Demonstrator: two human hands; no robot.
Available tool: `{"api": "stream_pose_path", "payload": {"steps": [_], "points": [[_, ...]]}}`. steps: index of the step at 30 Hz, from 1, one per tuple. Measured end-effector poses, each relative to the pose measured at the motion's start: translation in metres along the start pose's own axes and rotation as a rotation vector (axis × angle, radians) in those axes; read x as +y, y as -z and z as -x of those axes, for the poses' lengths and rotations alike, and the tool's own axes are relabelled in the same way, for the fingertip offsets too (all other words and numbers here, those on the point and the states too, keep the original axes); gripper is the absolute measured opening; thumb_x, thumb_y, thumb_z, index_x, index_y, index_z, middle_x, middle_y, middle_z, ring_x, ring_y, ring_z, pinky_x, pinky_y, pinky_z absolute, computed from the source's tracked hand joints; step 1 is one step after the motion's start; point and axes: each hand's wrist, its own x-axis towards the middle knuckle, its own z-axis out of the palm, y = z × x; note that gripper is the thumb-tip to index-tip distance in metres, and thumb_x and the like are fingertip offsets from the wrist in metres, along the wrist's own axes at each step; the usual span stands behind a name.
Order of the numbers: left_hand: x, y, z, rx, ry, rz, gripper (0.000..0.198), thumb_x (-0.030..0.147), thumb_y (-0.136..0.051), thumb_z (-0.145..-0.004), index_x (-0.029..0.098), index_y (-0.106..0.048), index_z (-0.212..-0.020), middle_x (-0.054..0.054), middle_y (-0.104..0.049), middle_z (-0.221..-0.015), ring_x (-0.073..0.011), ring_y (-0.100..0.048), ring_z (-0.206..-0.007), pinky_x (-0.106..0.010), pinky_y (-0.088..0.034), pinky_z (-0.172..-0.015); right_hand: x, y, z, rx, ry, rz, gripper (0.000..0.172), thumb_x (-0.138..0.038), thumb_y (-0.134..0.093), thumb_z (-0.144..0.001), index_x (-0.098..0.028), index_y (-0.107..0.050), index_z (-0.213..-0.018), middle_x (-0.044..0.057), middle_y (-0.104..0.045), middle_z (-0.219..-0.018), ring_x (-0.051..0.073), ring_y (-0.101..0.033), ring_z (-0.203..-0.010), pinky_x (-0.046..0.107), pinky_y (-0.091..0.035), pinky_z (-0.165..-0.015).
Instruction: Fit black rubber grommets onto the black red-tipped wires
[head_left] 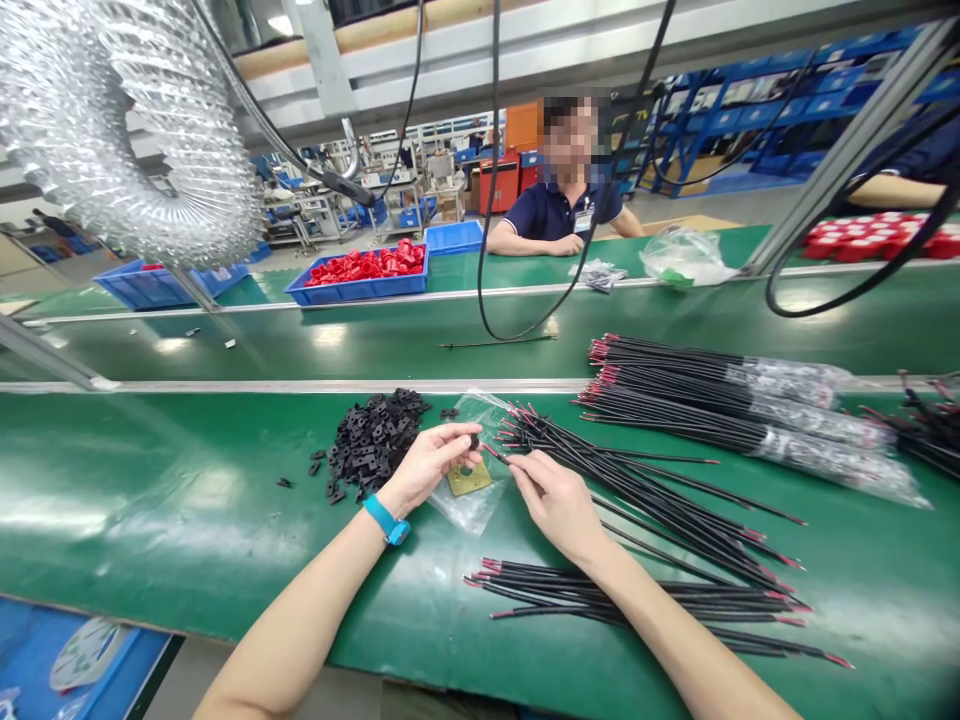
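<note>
My left hand (433, 465), with a blue wristband, pinches a small black plastic part (474, 441). My right hand (556, 500) is closed on a black cable (501, 457) whose red wire end points at that part; whether the two touch I cannot tell. Below my fingers, a brass-coloured plate (469, 479) with a hole lies on a clear plastic bag (480, 515). A heap of black plastic parts (379, 435) is left of my left hand. Loose black cables with red ends (645, 490) lie beyond and right of my right hand, and another cable bundle (675, 600) runs under my right forearm.
Plastic-wrapped cable bundles (750, 410) lie at the right. Behind the rail stands a blue bin (360, 290) of red parts. A black cable loop (487, 300) and a foil duct (180, 150) hang overhead. Across the bench sits a person (559, 215).
</note>
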Motion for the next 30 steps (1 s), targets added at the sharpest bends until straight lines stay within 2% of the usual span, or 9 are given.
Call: {"api": "stream_pose_path", "payload": {"steps": [3,9,20,26,30], "points": [[0.0,-0.003,0.002,-0.009,-0.012,-0.074,0.046,0.039,-0.073,-0.08,0.011,-0.066,-0.116,-0.01,-0.07,-0.083,-0.0149,-0.066,-0.075,-0.026,-0.051,-0.075,0.0,0.0,0.0,0.0,0.029,0.017,0.028,-0.026,-0.041,-0.101,-0.018,-0.066,-0.107,0.006,-0.064,-0.086,0.015,-0.061,-0.072,0.025,-0.045,-0.067],[0.003,-0.006,0.001,0.032,-0.043,-0.156,0.049,0.042,-0.074,-0.078,0.01,-0.066,-0.114,-0.01,-0.071,-0.085,-0.0154,-0.065,-0.074,-0.027,-0.05,-0.074,-0.002,0.0,-0.001,0.051,0.109,0.079,0.026,-0.025,-0.044,-0.1,-0.017,-0.068,-0.103,0.005,-0.064,-0.084,0.014,-0.06,-0.07,0.025,-0.044,-0.065],[0.005,-0.003,0.004,-0.032,-0.051,-0.293,0.044,0.041,-0.066,-0.085,0.011,-0.066,-0.117,-0.009,-0.07,-0.082,-0.0154,-0.063,-0.074,-0.028,-0.05,-0.077,-0.001,0.001,0.0,0.038,0.084,0.113,0.024,-0.023,-0.045,-0.1,-0.017,-0.068,-0.102,0.004,-0.064,-0.084,0.014,-0.06,-0.069,0.025,-0.043,-0.064],[0.002,-0.006,0.005,-0.076,-0.204,-0.534,0.034,0.039,-0.063,-0.086,0.016,-0.07,-0.111,-0.01,-0.062,-0.101,-0.0165,-0.063,-0.083,-0.03,-0.051,-0.08,0.001,0.002,0.001,0.09,0.183,0.226,0.023,-0.02,-0.046,-0.099,-0.017,-0.067,-0.106,0.007,-0.066,-0.088,0.017,-0.059,-0.079,0.029,-0.045,-0.074],[-0.003,-0.014,0.009,-0.126,-0.186,-0.554,0.032,0.035,-0.061,-0.088,0.017,-0.069,-0.114,-0.009,-0.061,-0.101,-0.0159,-0.062,-0.083,-0.03,-0.052,-0.081,-0.001,0.0,0.002,0.085,0.221,0.258,0.023,-0.019,-0.044,-0.099,-0.015,-0.067,-0.101,0.008,-0.064,-0.087,0.018,-0.057,-0.079,0.03,-0.044,-0.073]]}}
